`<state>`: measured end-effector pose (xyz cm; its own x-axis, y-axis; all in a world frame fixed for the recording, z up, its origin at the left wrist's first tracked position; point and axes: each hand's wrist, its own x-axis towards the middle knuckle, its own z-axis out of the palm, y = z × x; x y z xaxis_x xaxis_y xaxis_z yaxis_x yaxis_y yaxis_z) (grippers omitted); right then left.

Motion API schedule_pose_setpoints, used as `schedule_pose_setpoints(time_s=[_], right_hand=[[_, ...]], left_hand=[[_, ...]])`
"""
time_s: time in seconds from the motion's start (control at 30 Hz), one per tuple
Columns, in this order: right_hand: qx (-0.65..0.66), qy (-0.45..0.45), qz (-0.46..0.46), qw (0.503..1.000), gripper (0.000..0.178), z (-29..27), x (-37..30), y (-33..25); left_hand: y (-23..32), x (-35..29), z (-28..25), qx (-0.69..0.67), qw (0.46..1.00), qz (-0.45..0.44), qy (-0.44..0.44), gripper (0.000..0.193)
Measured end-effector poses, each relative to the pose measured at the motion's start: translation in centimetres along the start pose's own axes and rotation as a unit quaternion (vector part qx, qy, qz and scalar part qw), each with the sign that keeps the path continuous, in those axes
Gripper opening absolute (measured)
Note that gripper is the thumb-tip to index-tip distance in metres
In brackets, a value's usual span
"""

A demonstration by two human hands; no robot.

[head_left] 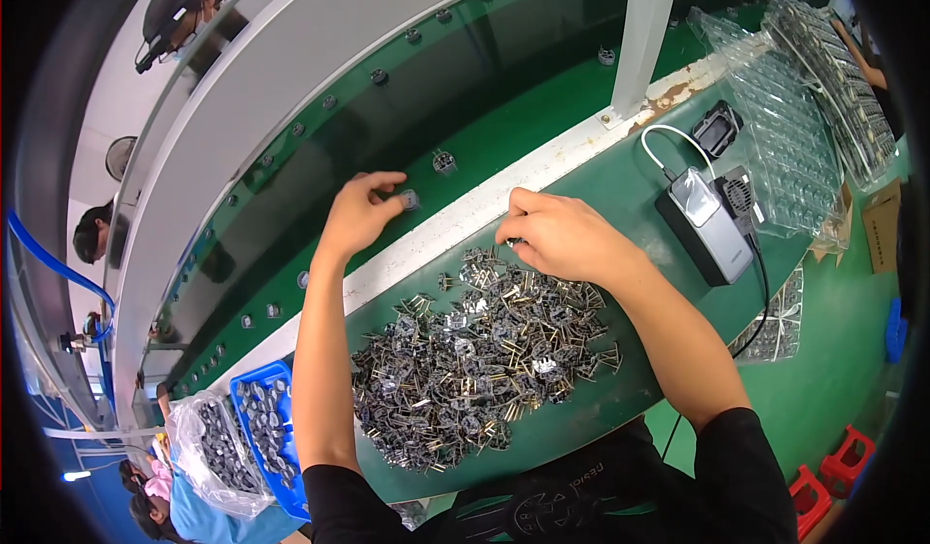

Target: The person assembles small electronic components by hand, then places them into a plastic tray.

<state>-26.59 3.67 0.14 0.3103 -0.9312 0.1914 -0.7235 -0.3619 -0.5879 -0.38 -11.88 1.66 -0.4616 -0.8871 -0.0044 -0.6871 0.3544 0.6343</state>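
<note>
On the left hand [360,217], thumb and forefinger are spread — a grey part [411,200] is seen right by the thumb tip. A dark bit [512,242] is pinched in the right hand [564,239] — pronged parts [475,360] are heaped bodyward of those fingertips.

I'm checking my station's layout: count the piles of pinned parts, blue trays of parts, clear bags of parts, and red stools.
Piles of pinned parts: 1
Blue trays of parts: 1
Clear bags of parts: 1
Red stools: 2
Total: 5
</note>
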Motion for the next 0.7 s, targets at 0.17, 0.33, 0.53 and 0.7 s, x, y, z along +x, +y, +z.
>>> schedule_pose_setpoints(time_s=[0.17, 0.33, 0.53, 0.7], right_hand=[[-0.004, 0.037, -0.019, 0.999, 0.011, 0.1, 0.4, 0.1], [0.07, 0.139, -0.06, 0.986, 0.012, 0.9, 0.7, -1.0], [0.236, 0.17, -0.011, 0.957, 0.014, 1.3, 0.5, -4.2], [0.307, 0.249, -0.017, 0.919, 0.01, 1.3, 0.2, -5.8]], left_hand=[[0.9, -1.4, 0.7, 0.043, 0.998, 0.033, -0.009, 0.038], [1.9, -2.3, 1.4, -0.033, 0.999, -0.006, 0.031, 0.03], [4.7, -6.0, 0.3, -0.313, 0.948, -0.055, -0.017, 0.033], [7.3, -10.0, 0.9, -0.445, 0.894, -0.032, -0.049, 0.042]])
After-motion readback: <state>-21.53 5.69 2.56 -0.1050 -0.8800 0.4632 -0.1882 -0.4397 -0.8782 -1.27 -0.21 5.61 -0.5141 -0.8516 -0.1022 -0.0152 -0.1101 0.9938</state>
